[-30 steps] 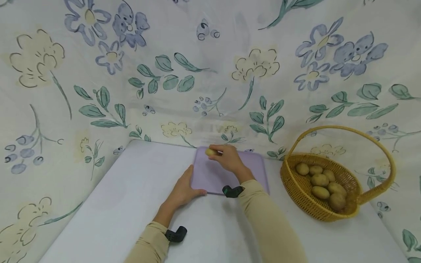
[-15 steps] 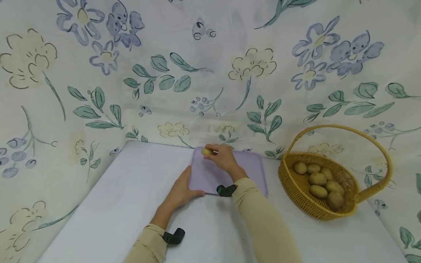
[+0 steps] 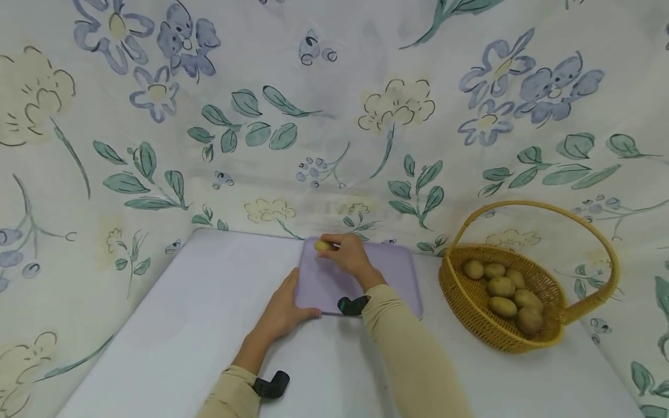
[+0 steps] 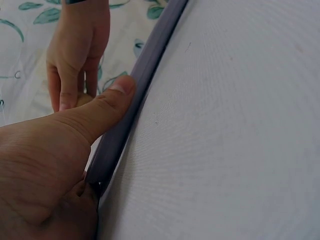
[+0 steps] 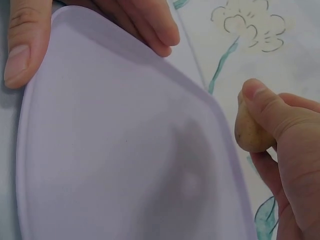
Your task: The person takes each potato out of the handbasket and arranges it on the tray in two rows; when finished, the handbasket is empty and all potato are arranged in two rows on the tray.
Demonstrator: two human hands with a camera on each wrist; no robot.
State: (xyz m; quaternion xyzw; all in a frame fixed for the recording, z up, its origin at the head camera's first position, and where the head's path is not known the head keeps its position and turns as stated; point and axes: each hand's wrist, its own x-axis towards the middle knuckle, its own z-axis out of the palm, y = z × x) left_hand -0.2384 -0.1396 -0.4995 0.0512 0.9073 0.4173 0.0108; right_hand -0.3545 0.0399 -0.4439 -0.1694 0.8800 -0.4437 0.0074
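A lilac rectangular tray (image 3: 392,273) with a raised rim lies on the white table. My left hand (image 3: 282,310) holds its near left corner, thumb (image 4: 112,97) over the front rim and fingers along the left side. My right hand (image 3: 349,257) pinches a small, pale yellow-brown potato (image 5: 252,127) between thumb and fingertips. In the head view the potato (image 3: 324,245) overlaps the tray's far left corner. A soft shadow falls on the tray's surface (image 5: 125,140) in the right wrist view.
A yellow wicker basket (image 3: 473,322) with a tall arched handle stands to the right of the tray. Several potatoes (image 3: 502,287) lie inside it. Behind the table (image 3: 209,290) hangs a white cloth (image 3: 340,75) printed with flowers and leaves.
The scene has shifted a little to the left in the head view. Both hands keep nearly the same places relative to the tray, the right still pinching the potato.
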